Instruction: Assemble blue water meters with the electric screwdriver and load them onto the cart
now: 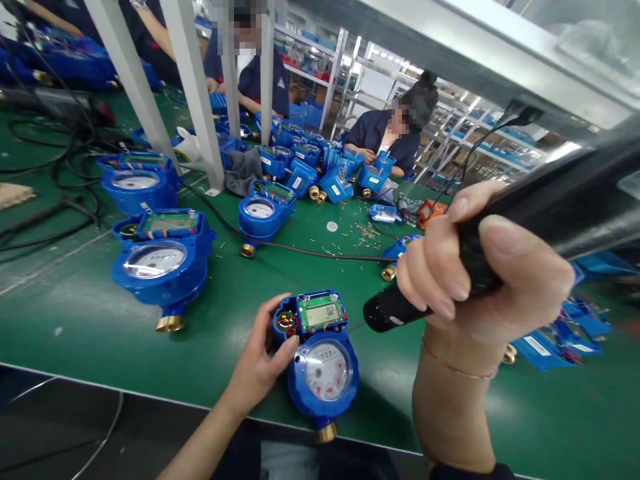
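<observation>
My left hand (264,360) grips the upper left corner of a blue water meter (296,393), thumb in front and fingers behind. The meter rests near the table's front edge, its brass fitting toward me. Its round dial and a green circuit board with a small display (321,315) reading about 0.2 face up, and coloured wires show in the uncovered box. My right hand (480,267) is wrapped round a black electric screwdriver (550,207), held tilted. From its nose a thin bit points at the right side of the display box; whether it touches cannot be made out.
More blue meters stand at left (165,273) and centre (260,217), with a crowd behind. A black cable (320,255) crosses the green table (240,300). Small screws (367,233) lie scattered. Metal posts (193,93) rise at left. Co-workers (383,130) sit opposite.
</observation>
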{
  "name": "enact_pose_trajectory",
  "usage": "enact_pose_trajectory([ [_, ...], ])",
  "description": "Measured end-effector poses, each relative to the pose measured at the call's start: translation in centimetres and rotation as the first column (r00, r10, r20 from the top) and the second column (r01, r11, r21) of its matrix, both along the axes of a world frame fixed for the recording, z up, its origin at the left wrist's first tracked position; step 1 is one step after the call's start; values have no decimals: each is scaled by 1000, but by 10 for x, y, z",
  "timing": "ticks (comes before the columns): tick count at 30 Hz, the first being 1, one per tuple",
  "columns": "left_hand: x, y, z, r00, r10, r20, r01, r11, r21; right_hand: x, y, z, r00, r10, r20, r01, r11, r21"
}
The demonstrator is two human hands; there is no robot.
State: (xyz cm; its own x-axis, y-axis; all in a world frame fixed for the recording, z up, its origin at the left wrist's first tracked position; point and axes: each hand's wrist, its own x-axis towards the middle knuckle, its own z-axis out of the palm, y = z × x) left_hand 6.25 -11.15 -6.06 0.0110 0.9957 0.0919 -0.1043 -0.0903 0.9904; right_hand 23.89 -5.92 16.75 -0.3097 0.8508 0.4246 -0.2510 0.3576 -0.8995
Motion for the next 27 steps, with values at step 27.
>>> enact_pose_trajectory([
  [27, 3, -2, 7, 998, 34, -55, -33, 999, 27, -12, -11, -26, 998, 64, 9, -64, 998, -15],
])
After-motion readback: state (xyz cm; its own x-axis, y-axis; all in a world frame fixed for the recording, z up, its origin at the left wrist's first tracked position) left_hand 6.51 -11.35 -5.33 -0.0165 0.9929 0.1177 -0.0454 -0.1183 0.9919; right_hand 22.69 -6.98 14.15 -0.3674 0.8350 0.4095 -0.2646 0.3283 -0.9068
